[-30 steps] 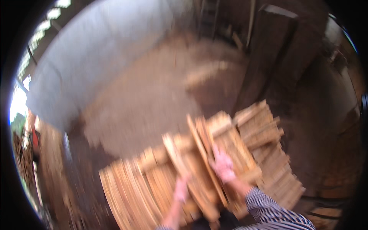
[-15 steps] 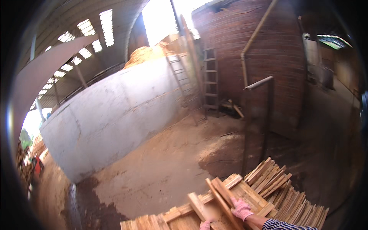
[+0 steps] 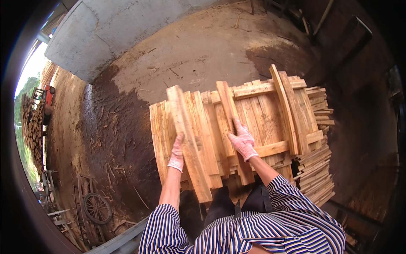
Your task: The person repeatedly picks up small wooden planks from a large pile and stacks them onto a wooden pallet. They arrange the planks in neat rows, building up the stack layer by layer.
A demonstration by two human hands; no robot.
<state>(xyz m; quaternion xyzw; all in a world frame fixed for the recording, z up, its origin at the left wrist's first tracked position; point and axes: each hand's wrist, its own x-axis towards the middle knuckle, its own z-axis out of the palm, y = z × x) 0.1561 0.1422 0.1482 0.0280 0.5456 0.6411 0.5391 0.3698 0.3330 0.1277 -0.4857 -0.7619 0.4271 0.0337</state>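
A big stack of pale wooden planks (image 3: 262,114) lies in front of me on a dirt floor. My left hand (image 3: 176,153), in a pink knit glove, grips a long plank (image 3: 188,139) that lies lengthwise on the stack's left side. My right hand (image 3: 242,139), also gloved, holds a second narrow plank (image 3: 227,111) near the stack's middle. Two more boards (image 3: 287,108) stand on edge at the stack's right. Striped sleeves cover my upper arms.
A grey concrete wall (image 3: 110,29) curves across the top left. Damp dark soil (image 3: 110,139) lies left of the stack. A wheeled cart (image 3: 96,207) stands at lower left. A lower pile of thin slats (image 3: 317,173) sits to the right. Stacked logs (image 3: 34,122) are outside, far left.
The view has swung down from the far wall and ladder to the plank stack. Both hands now show fully, each gripping a separate plank.
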